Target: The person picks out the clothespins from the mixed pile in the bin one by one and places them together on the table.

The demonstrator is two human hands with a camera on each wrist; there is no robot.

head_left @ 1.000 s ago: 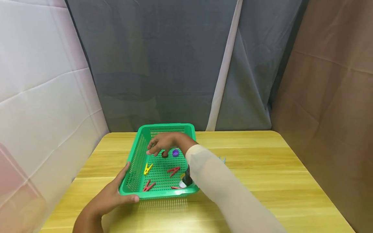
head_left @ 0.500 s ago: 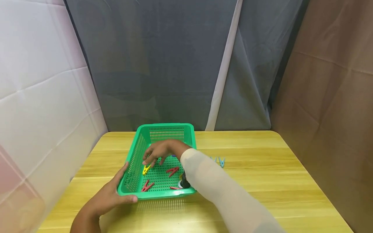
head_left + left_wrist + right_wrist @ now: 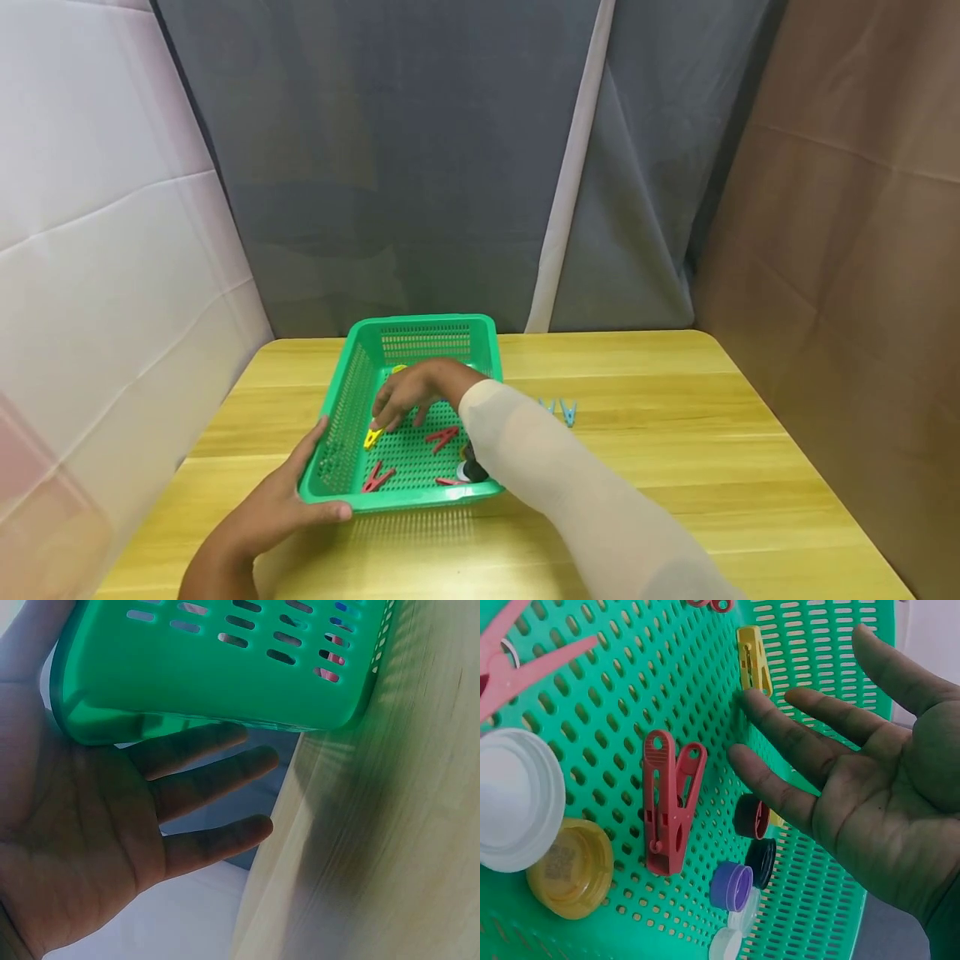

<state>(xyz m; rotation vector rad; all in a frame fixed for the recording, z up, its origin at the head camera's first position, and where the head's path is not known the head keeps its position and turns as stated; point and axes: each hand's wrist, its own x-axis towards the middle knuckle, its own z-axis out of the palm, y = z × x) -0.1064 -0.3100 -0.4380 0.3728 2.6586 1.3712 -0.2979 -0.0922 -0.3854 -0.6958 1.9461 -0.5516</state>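
Note:
My left hand (image 3: 273, 508) rests at the near left corner of the green basket (image 3: 405, 498), its thumb along the front rim. In the left wrist view, three straight fingers (image 3: 217, 780) extend beside the basket's outer wall. Inside the basket, my right hand (image 3: 411, 398) reaches down to the yellow clothespin (image 3: 754, 664), fingertips right at it. The right wrist view shows these fingers extended and spread, palm visible. Nearer that camera lie a red clothespin (image 3: 667, 810), a white cap (image 3: 514, 799) and a yellow cap (image 3: 570, 868).
More caps lie in the basket: purple (image 3: 731, 886), dark red (image 3: 751, 816) and black (image 3: 762, 861). Another red clothespin (image 3: 377, 477) is near the front left. Blue clothespins (image 3: 568, 413) lie on the wooden table (image 3: 645, 467) to the right. Cloth walls (image 3: 375, 167) surround the table.
My right hand has moved nearer and lower in the basket, from above the caps to the yellow clothespin. The blue clothespins now show past the sleeve. My left hand stays at the corner.

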